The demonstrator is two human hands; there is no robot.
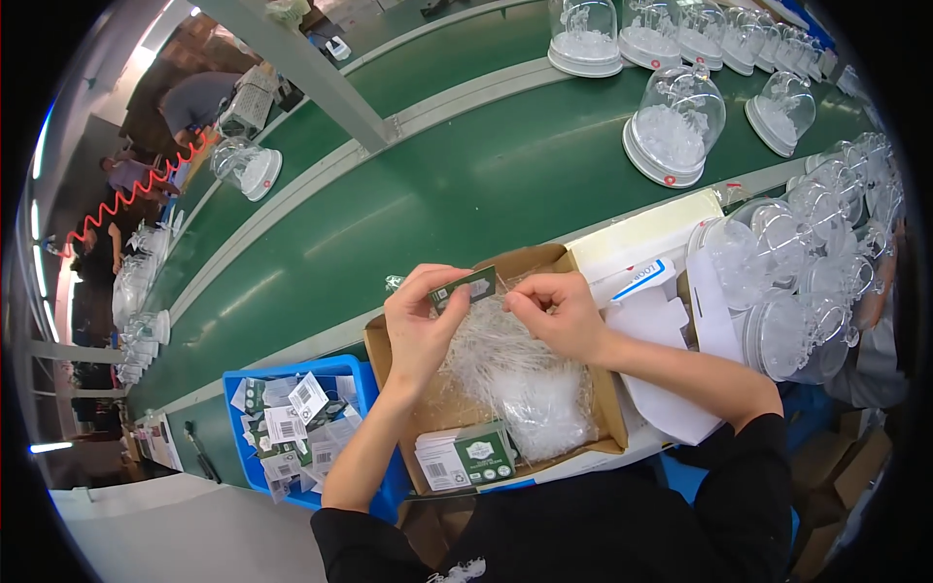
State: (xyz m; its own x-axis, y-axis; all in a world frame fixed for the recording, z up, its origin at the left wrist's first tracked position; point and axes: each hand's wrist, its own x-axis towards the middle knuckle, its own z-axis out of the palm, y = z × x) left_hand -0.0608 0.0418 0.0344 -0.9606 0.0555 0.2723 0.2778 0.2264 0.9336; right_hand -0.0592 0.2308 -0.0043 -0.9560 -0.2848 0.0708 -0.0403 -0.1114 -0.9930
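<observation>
Right now, hands first:
Left hand [420,325]: it is pinching a small green tag [465,289] between thumb and fingers, closed tight on it, holding it up over the box.
Right hand [559,313]: it is curling in beside the left one, fingertips pressed together on something very thin next to the tag; it looks like a clear plastic string, but I cannot tell for sure.
Green tag: it is sitting between both hands, just above the box.
Cardboard box [383,355]: it is lying open under the hands, on the near side of the belt.
Clear strings [525,379]: a fluffy pile of them is filling the box.
Tag stack [471,457]: more green and white tags are resting in the box's near corner.
Blue bin [243,437]: it is sitting to the left of the box, holding loose tags.
Green belt [428,194]: it is stretching past behind the box.
Clear domes [675,126]: they are standing on the belt and crowding together at the right.
</observation>
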